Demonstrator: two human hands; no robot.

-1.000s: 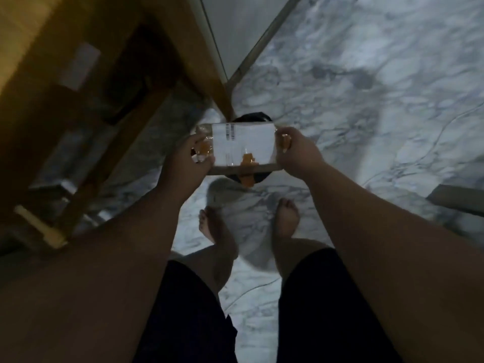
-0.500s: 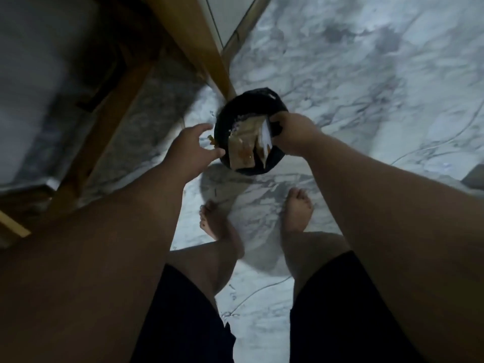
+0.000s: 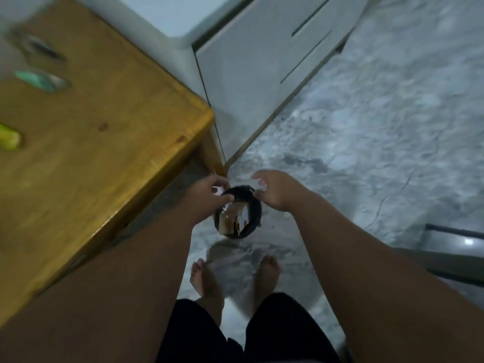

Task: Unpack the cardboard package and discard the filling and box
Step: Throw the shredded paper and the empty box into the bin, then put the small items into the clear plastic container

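Note:
A small black round bin (image 3: 258, 208) stands on the marble floor just ahead of my bare feet. The flattened cardboard box (image 3: 231, 220), brown with a white label, sticks up inside it. My left hand (image 3: 204, 200) hovers over the bin's left rim, thumb and forefinger loosely curled with nothing seen in them. My right hand (image 3: 275, 191) hovers over the right rim, fingers apart and empty. Neither hand touches the box.
A wooden table (image 3: 104, 127) fills the left side, its corner close to the bin. Blurred green items (image 3: 34, 79) lie on it. White cabinet doors (image 3: 248, 74) stand behind. A dark low object (image 3: 458, 247) sits at the right edge.
Both hands held the box over the bin, then the right hand pushed it in. Now both hands have let go and lifted off, and my view has tilted up toward the table.

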